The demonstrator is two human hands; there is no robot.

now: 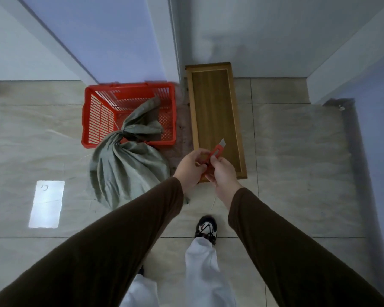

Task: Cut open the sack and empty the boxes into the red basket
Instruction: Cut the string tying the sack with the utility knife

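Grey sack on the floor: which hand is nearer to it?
Left. The left hand is just right of the grey sack; the right hand is farther right, both on the red utility knife.

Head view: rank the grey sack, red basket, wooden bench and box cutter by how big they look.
1. Grey sack, red basket and wooden bench: too alike to rank.
2. Box cutter, clearly smallest, though held nearer the camera by both hands.

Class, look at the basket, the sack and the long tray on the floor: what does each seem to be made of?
Red basket: moulded plastic, judging by its slatted lattice walls. Sack: grey-green woven fabric, probably polypropylene; it creases and knots. Long tray: wood, with visible grain and satin finish.
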